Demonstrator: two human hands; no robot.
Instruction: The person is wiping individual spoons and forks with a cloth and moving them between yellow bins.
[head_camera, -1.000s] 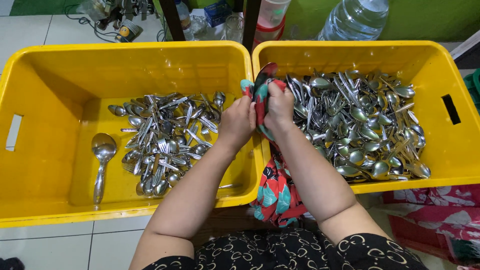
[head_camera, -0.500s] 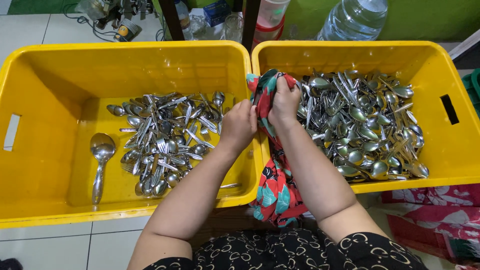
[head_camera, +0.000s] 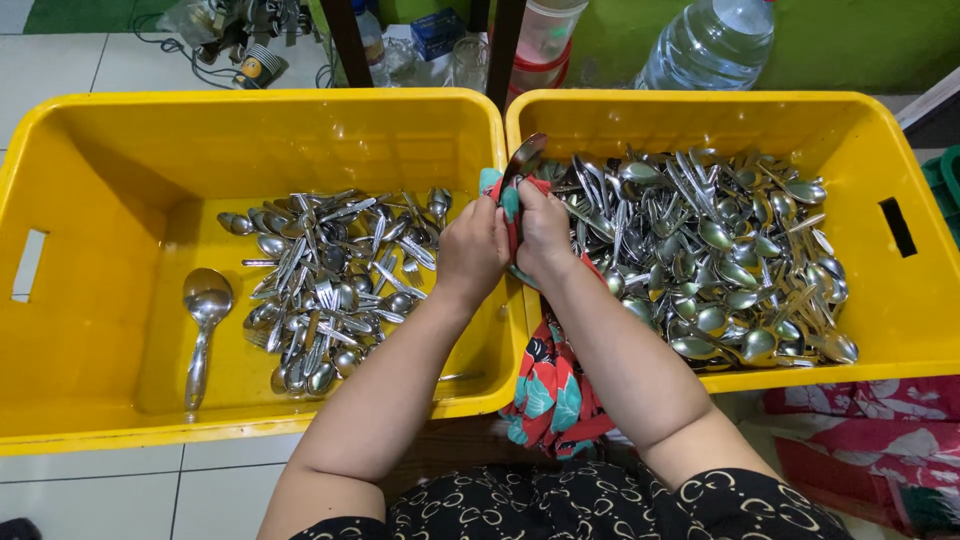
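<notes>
2 yellow plastic tubs sit side by side: the left tub (head_camera: 90, 230) holds a smaller heap of spoons (head_camera: 330, 285), the right tub (head_camera: 900, 320) a fuller heap (head_camera: 720, 260). Above the seam between them, the left hand (head_camera: 472, 250) and right hand (head_camera: 545, 235) both grip a red floral cloth (head_camera: 552, 390) wrapped around 1 spoon (head_camera: 524, 157), seemingly to wipe it.

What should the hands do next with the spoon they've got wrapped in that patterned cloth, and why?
Probably finish the wipe, then drop the spoon into the left bin. Both the left hand and right hand grip it through the cloth, only its bowl showing. The left bin holds the smaller pile, the right bin the fuller one.
</notes>
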